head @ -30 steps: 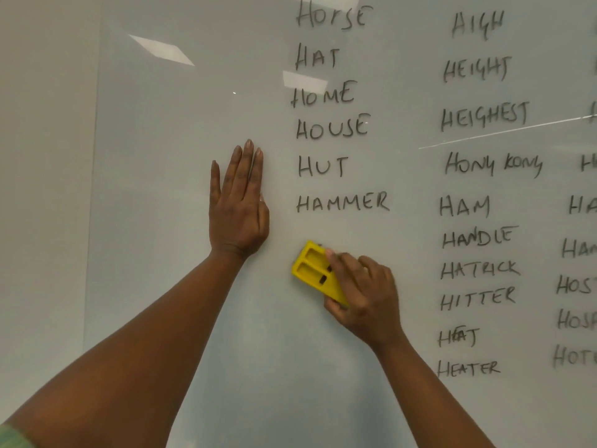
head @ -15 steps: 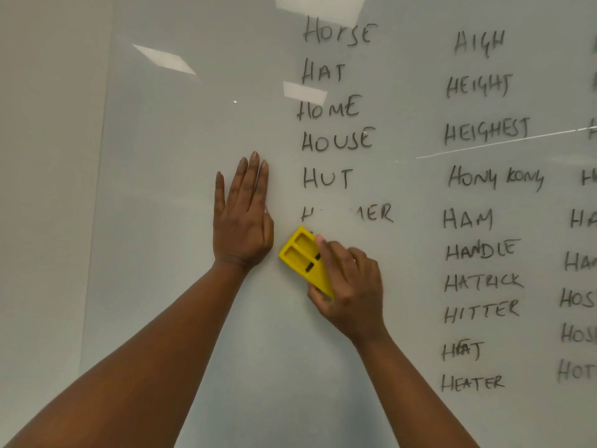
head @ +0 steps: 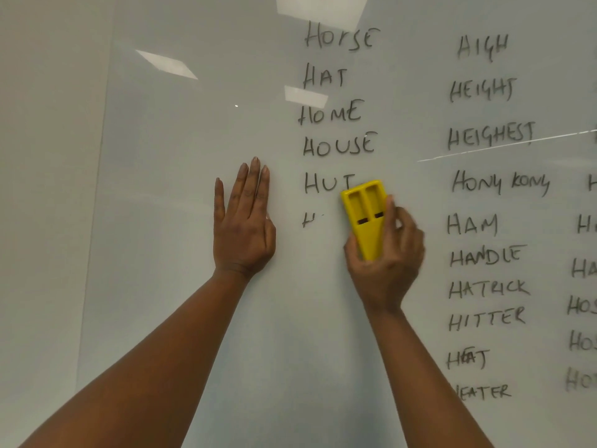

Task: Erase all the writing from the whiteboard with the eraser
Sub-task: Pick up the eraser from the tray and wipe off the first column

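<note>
A glossy whiteboard (head: 181, 150) fills the view, with columns of black handwritten words. My right hand (head: 386, 263) grips a yellow eraser (head: 366, 215) and presses it flat on the board, its top edge touching the T of HUT (head: 326, 184). Only a faint stub of an H (head: 308, 218) is left where HAMMER stood. The left column above reads HORSE, HAT, HOME, HOUSE (head: 339, 145). My left hand (head: 244, 221) lies flat on the board, fingers up, left of that column.
The middle column runs from HIGH (head: 483, 46) down to HEATER (head: 484, 392). A third column (head: 583, 305) is cut off at the right edge. The board's left edge (head: 97, 221) meets a plain wall. Ceiling lights reflect in the board's top.
My right hand has swept the eraser up and to the right, turning it upright. Nearly all of HAMMER has been wiped away. My left hand has stayed flat on the board.
</note>
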A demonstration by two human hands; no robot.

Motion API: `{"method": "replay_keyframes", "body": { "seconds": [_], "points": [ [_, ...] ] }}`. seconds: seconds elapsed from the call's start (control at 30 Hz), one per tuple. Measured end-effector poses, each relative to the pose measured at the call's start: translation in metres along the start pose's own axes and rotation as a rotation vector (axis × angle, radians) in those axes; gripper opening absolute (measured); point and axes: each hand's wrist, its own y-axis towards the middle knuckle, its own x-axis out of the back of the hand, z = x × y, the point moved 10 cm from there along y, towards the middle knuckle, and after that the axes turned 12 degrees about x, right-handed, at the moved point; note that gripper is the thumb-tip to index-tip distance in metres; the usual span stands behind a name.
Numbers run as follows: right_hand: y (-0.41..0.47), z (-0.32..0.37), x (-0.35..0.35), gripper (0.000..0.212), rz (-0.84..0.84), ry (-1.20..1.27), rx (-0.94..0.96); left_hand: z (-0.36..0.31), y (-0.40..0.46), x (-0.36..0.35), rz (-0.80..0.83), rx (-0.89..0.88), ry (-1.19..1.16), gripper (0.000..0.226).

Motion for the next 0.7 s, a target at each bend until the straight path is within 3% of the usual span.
{"method": "replay_keyframes", "body": {
  "seconds": [0.2,0.47,0.6,0.7],
  "points": [
    [-0.022,0.037,-0.008,0.063,0.120,0.053,0.358,0.001,-0.001,-0.001,0.001,-0.009,0.004,0.064],
    [0.029,-0.026,0.002,0.065,-0.024,-0.007,-0.085,0.001,-0.002,-0.002,-0.003,0.001,0.000,0.063],
    [0.051,-0.007,-0.008,0.066,-0.035,0.018,-0.050,0.000,-0.002,-0.001,-0.006,0.001,0.000,0.063],
    [0.052,0.021,-0.016,0.066,0.010,0.053,0.101,0.000,-0.002,-0.001,0.000,-0.002,0.003,0.062]
  ]
}}
